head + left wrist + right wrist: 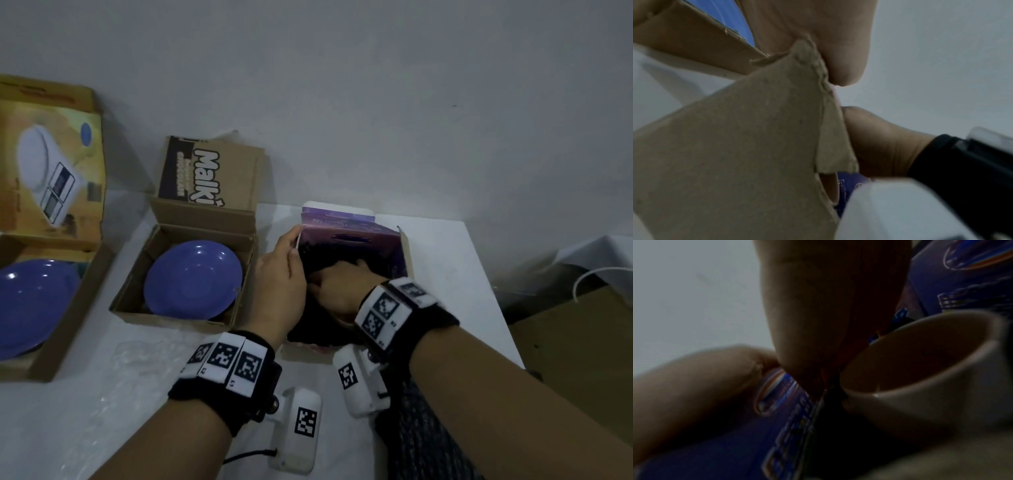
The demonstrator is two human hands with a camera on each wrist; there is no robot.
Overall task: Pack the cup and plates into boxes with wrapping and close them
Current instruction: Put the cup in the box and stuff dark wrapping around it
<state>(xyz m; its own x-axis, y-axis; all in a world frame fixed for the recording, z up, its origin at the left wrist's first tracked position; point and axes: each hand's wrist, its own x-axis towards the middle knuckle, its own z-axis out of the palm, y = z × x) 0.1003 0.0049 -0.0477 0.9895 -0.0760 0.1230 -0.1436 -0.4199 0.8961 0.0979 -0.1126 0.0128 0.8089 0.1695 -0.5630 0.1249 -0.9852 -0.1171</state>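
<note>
Person is working over a white table, both hands at the purple box, which is sitting open just right of the two plate boxes. Left hand is gripping the box's left flap: thumb and fingers are pinching the flap edge near its top corner; the left wrist view shows raw brown cardboard of that flap pressed against the thumb. Right hand is reaching down inside the box, fingers pointing into the dark interior and mostly hidden there. Right wrist view is showing the cup, white, lying tilted with its mouth toward the camera, inside the box beside the printed blue-purple wall. Right hand's fingers are hanging just left of the cup's rim, close to it or touching (too dim to tell which), held together rather than spread; whether they are gripping the cup cannot be told. Another finger is lying against the printed wall.

Brown Malki box is sitting open left of the purple one, a blue plate tilted inside it. Far left, the yellow scale box is open with another blue plate in it. Clear bubble wrap is lying on the table in front of the Malki box.
</note>
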